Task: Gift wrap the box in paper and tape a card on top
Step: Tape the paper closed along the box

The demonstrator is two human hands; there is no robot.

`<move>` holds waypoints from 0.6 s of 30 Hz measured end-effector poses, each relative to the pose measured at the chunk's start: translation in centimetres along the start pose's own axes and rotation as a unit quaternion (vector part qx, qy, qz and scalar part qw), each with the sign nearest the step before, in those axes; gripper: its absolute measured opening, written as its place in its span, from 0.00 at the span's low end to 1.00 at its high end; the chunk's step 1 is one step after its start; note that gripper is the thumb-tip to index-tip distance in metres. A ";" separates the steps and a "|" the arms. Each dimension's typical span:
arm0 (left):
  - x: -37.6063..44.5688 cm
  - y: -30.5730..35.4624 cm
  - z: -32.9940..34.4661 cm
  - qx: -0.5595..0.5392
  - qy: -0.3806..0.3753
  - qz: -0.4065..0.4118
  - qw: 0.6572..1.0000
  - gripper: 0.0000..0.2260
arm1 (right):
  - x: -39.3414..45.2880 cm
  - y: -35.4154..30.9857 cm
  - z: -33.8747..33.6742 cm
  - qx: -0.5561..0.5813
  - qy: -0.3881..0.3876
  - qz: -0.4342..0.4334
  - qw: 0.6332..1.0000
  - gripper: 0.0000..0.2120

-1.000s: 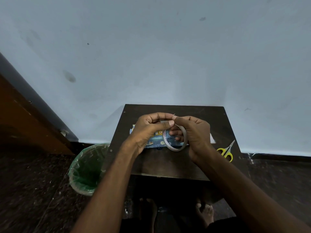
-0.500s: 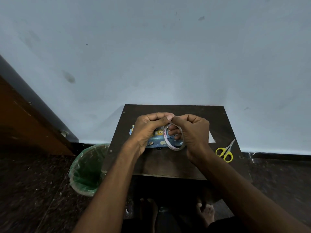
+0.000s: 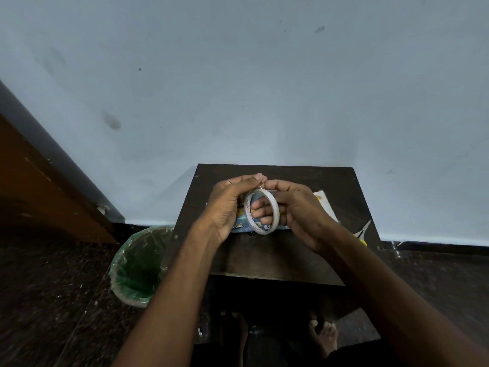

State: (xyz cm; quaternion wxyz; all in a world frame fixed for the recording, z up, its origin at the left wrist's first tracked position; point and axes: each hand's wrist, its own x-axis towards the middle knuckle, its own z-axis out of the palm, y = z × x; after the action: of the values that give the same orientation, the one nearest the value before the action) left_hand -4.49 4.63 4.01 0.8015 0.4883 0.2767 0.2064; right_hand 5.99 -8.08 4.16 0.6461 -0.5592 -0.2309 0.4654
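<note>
So the person is holding the tape roll (image 3: pixel 261 211) up over the middle of the small dark table (image 3: pixel 275 255), ring standing on edge with its open face turned toward the camera. The right hand (image 3: pixel 296 213) is gripping it with fingers poking through the hole, and the left hand (image 3: pixel 227 207) is pinching at the top of the roll, probably picking the loose end free. The wrapped box (image 3: pixel 244 227) is lying flat directly under both hands, long axis running left-right along the table, mostly hidden. A white card (image 3: pixel 326 203) is sitting toward the right edge, scissors (image 3: pixel 363 231) just past it. A green-lined bin (image 3: pixel 137 266) is standing beside the table's left edge.
</note>
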 end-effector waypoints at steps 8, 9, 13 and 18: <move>0.5 -0.1 -0.4 -0.008 0.000 0.002 1.000 0.08 | 0.0 0.9 0.0 -0.240 0.060 -0.168 0.954 0.01; 0.5 -0.1 -0.3 -0.003 0.005 0.003 1.000 0.07 | 0.2 1.0 0.0 -0.290 0.082 -0.183 0.936 0.01; 0.4 -0.2 -0.2 -0.009 0.025 0.002 1.000 0.05 | 0.5 1.1 -0.5 -0.419 0.130 -0.199 0.876 0.05; 0.0 -0.1 -0.2 -0.005 -0.007 0.012 1.000 0.05 | 0.7 1.7 -1.1 -0.436 0.154 -0.172 0.870 0.09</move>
State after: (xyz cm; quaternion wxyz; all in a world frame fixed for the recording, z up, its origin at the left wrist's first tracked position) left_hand -4.61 4.76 3.79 0.8032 0.4891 0.2642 0.2142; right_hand 6.67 -8.12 2.12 0.4338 -0.8001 -0.4004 0.1065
